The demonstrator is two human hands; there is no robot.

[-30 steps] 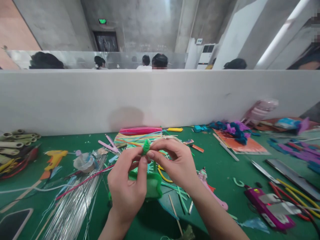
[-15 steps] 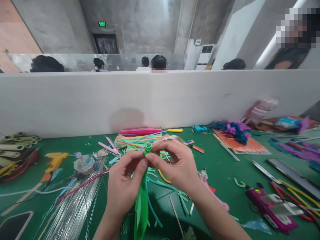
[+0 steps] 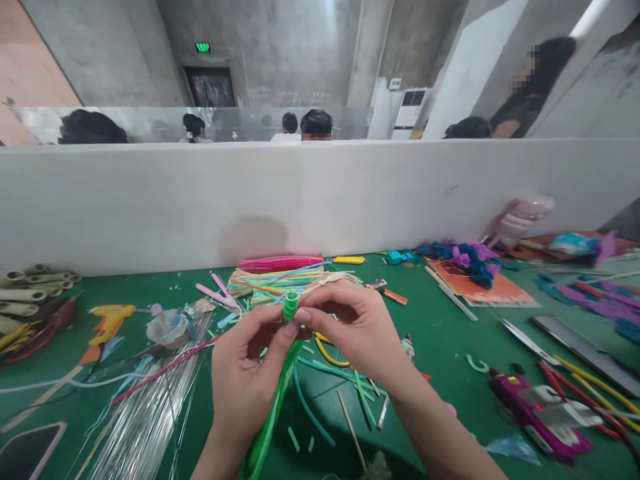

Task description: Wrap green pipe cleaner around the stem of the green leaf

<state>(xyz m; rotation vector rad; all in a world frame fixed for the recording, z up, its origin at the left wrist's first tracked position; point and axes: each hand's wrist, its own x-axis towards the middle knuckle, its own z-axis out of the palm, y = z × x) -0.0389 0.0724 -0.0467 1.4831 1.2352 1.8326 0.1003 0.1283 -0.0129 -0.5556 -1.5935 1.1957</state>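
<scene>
My left hand grips a long green strip, thin and plastic-like, whose top end is a narrow rolled tube. Thumb and fingers press just below that rolled end, and the rest hangs down toward the table's near edge. My right hand pinches the same strip from the right, its thumb near the left thumb. A cream-coloured string passes over the fingers of the right hand; where it leads is hidden. Teal and green tubes lie on the table below the hands.
To the left are a yellow glue gun, a plastic cup and a bundle of clear rods. Scissors and a magenta power strip lie right. A white partition borders the back, with people beyond it.
The rolled top end has shifted slightly left and down, and the hanging strip has swung left and looks narrower. Both hands keep their hold. A person at the upper right has moved left.
</scene>
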